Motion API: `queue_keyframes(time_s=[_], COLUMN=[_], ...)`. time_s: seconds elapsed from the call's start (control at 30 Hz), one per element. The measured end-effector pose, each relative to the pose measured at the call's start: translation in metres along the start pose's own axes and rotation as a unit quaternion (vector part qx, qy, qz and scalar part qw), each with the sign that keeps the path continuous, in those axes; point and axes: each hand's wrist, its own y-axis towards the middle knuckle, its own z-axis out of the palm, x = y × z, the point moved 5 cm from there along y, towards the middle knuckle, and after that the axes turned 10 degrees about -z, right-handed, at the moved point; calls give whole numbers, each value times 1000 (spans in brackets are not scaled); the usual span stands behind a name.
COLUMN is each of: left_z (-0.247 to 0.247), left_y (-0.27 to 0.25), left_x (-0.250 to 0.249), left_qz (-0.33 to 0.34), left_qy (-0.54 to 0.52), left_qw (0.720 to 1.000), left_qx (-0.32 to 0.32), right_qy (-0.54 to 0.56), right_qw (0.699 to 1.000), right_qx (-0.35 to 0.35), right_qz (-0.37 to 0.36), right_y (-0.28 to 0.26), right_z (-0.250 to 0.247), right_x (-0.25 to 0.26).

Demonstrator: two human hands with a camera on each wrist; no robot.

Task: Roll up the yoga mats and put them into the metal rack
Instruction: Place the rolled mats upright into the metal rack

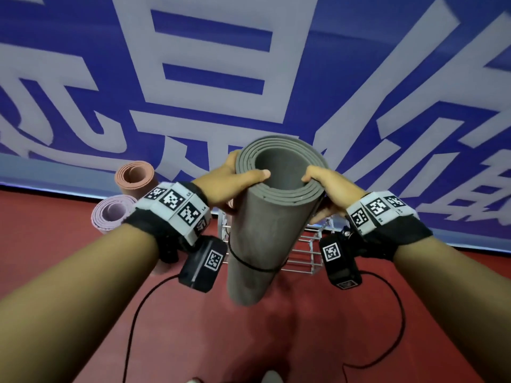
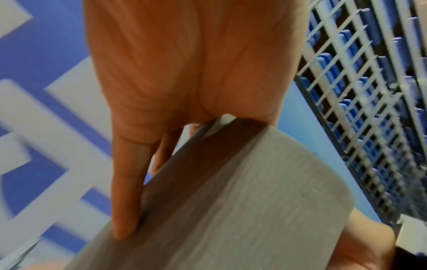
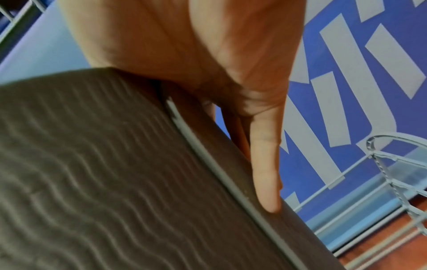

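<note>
The rolled grey foam yoga mat [image 1: 265, 233], banded by a thin black cord [image 1: 250, 265], stands near-upright, open spiral end up, grasped by left hand [image 1: 224, 186] and right hand [image 1: 330, 193].

Grey rolled mat [image 1: 265, 230] near-upright, banded, held above wire rack [image 1: 307, 252]; pink mat [image 1: 135, 175] and lilac mat [image 1: 112, 214] rolled, left.

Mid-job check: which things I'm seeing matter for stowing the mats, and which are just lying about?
Part of the job:
- grey rolled mat, held by left hand and right hand
- metal rack
- terracotta rolled mat
- lilac rolled mat

Just there:
- blue banner
- red floor
- black cables
</note>
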Motion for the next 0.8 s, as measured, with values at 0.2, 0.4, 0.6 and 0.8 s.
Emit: queue_keyframes(time_s=[0.2,0.4,0.6,0.8], left_z=[19,37,53,61], left_y=[0,-8,-5,22], left_x=[-68,-131,-166,-172], left_qz=[-5,23,52,74], left_qy=[56,67,49,38], left_qw=[998,995,992,990], left_qx=[-35,-76,-101,-113], right_qy=[-15,-38,-63,-63], right_qw=[999,994,985,984], right_qx=[-2,-11,-11,-24], right_qz=[-44,-104,-162,-167], right_y=[-9,-11,-12,5], right_z=[-49,-100,-132,-149], right_x=[41,86,115,112])
